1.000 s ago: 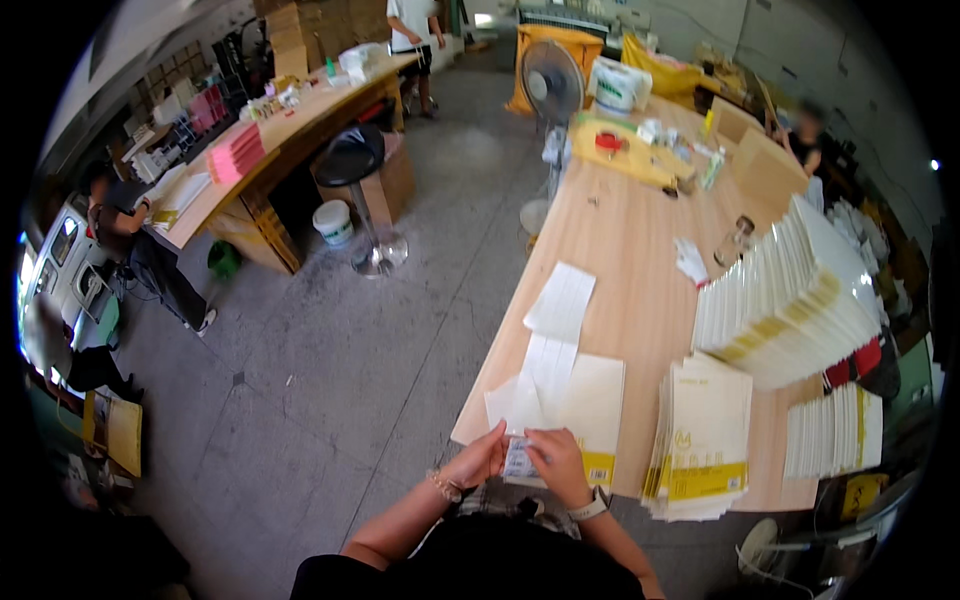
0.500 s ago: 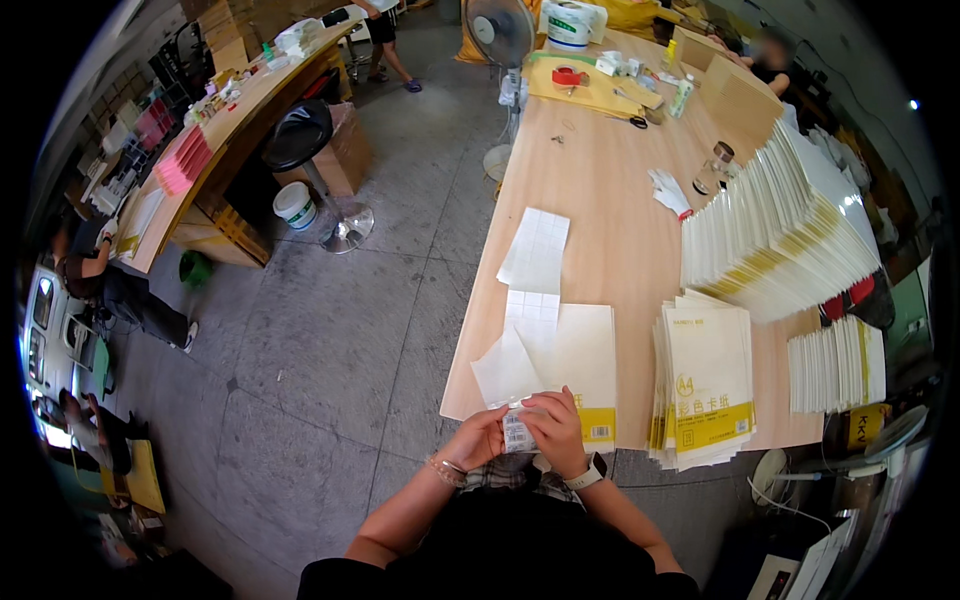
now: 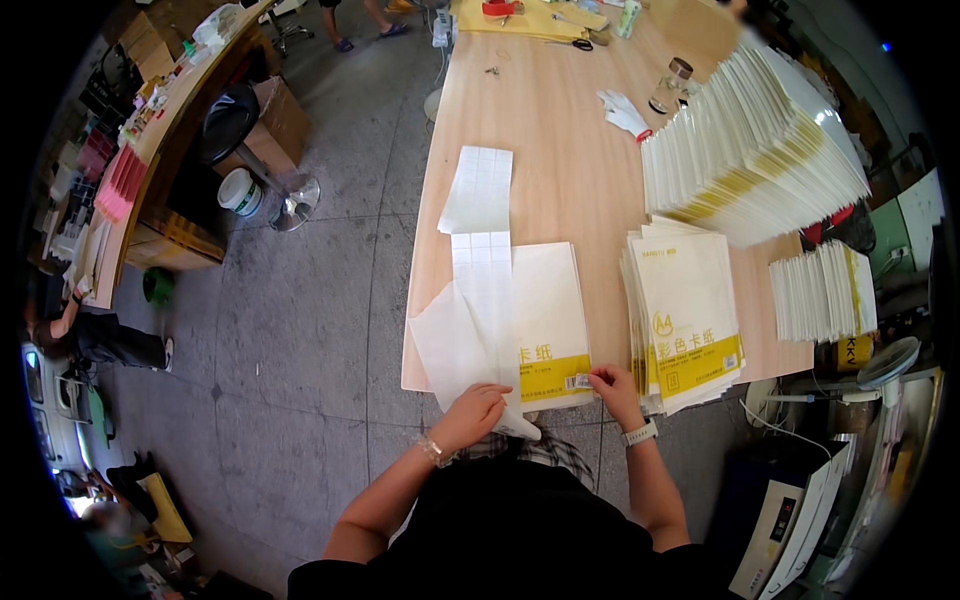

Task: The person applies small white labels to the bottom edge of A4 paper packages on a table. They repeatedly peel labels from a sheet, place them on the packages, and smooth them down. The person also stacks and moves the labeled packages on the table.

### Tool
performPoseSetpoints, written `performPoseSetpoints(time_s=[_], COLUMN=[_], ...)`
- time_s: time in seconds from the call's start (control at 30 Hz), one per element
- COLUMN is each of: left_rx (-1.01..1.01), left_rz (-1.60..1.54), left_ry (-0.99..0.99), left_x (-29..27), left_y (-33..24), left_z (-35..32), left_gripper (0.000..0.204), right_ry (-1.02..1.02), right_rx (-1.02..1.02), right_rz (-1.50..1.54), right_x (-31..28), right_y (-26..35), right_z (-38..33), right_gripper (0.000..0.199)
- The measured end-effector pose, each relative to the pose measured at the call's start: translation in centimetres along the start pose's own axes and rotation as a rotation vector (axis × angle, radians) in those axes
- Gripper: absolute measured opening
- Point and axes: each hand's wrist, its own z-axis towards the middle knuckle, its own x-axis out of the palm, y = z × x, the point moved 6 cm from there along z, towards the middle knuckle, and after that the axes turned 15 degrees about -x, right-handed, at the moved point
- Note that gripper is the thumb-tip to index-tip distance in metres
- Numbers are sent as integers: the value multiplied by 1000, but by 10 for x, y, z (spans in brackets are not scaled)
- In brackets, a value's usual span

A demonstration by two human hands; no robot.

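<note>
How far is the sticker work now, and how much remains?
Done: unclear; no finished pile is distinguishable. In hand: the right hand presses a small sticker onto the flat packet, while the left hand holds the label sheet strip. Left: probably the big fanned stack.

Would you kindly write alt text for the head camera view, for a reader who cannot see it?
Seen from above, a person's right hand presses a small label onto a white and yellow paper packet at the near edge of a wooden table, while the left hand holds a strip of sticker sheets. Stacks of similar packets lie to the right.
</note>
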Motion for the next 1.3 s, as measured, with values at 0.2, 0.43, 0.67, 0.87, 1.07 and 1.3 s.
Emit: performPoseSetpoints(time_s=[0.2,0.43,0.67,0.87,1.07,1.3], left_rx=[77,32,22,32,44,97], left_rz=[186,159,158,220,273,207], left_ry=[-26,11,16,20,50,27], left_x=[22,21,22,22,20,23], left_y=[15,17,18,16,15,35], left_z=[11,11,12,11,9,11], left_gripper=[18,17,18,17,18,25], right_ry=[120,59,39,79,-55,12], right_rx=[-11,-23,-68,-228,-199,-38], right_rz=[-98,-99,-131,-452,-774,-686], right_x=[9,12,12,21,7,18], right_y=[-13,-3,-14,17,29,1], right_z=[8,5,4,2,8,0], right_gripper=[12,11,10,17,28,44])
